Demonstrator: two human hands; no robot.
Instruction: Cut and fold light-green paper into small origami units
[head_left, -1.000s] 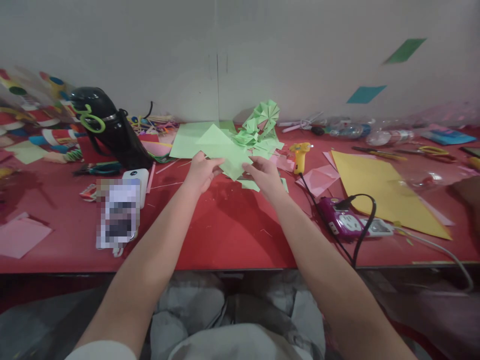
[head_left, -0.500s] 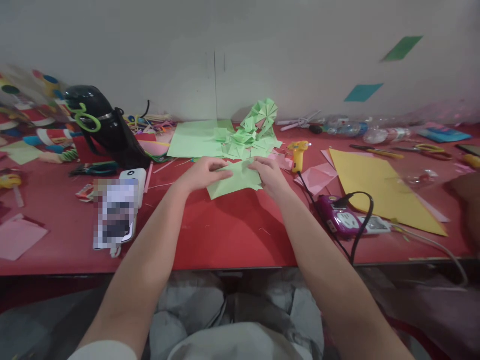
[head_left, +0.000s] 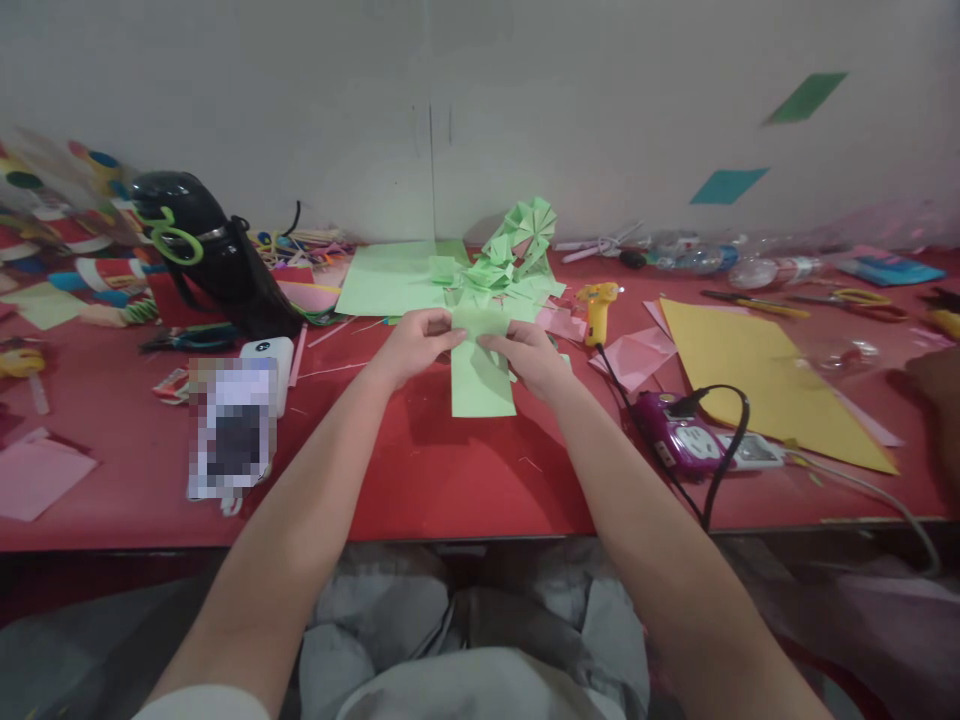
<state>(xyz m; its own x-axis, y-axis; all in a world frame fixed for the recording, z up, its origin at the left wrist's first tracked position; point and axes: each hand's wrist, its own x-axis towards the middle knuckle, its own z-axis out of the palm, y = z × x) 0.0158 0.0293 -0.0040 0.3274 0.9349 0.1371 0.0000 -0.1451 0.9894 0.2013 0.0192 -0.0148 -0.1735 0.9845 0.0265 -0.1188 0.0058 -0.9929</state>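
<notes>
A light green sheet of paper [head_left: 483, 380], longer than wide, is held over the red table between my two hands. My left hand [head_left: 420, 345] pinches its left edge, thumb on the near face. On the opposite edge my right hand [head_left: 534, 352] grips with the thumb laid across the paper; the fingers behind are partly hidden. Just beyond stands a pile of folded green paper pieces [head_left: 517, 240], beside a large flat green sheet [head_left: 390, 280].
On the right lie a yellow glue gun [head_left: 596, 312], pink paper [head_left: 634, 355], a purple power socket [head_left: 679, 440] with cables and a yellow sheet [head_left: 765, 390]. To the left are a phone [head_left: 232, 430], pliers [head_left: 191, 338] and a black bottle [head_left: 214, 250].
The green paper has turned from a slanted, wider position to an upright strip facing me. Both hands have shifted slightly and still hold its sides.
</notes>
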